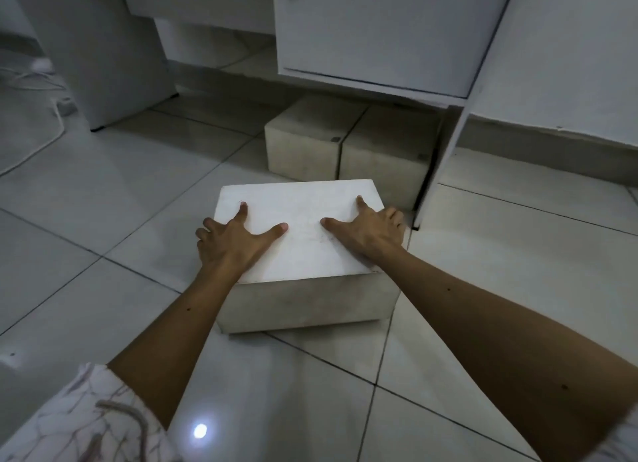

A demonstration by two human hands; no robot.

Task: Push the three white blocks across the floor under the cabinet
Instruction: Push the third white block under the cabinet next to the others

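- Head view, looking down: the tiled floor fills most of the frame, with a small bright light reflection on it near the bottom edge.
- The white cabinet stands at the top; its door has a small round lock near the upper left corner, and the top of the cabinet is cut off by the frame.
- The near white block sits on the floor in the middle, out in the open, in front of the cabinet and close to the other two blocks.
- Two more white blocks lie side by side and touching: the left far block and the right far block. Their back parts are in shadow beneath the cabinet's lower edge, so how far in they reach is hard to make out.
- Both forearms reach forward from the bottom corners; a patterned sleeve shows at lower left.
- The left hand rests palm down on the near block's top, thumb and forefinger spread wide on the top; the other fingers curl over the left edge and are partly hidden.
- The right hand mirrors it on the right side, thumb and forefinger splayed flat, remaining fingers bent over the right edge.
- White cables trail on the floor at far left, blurred.
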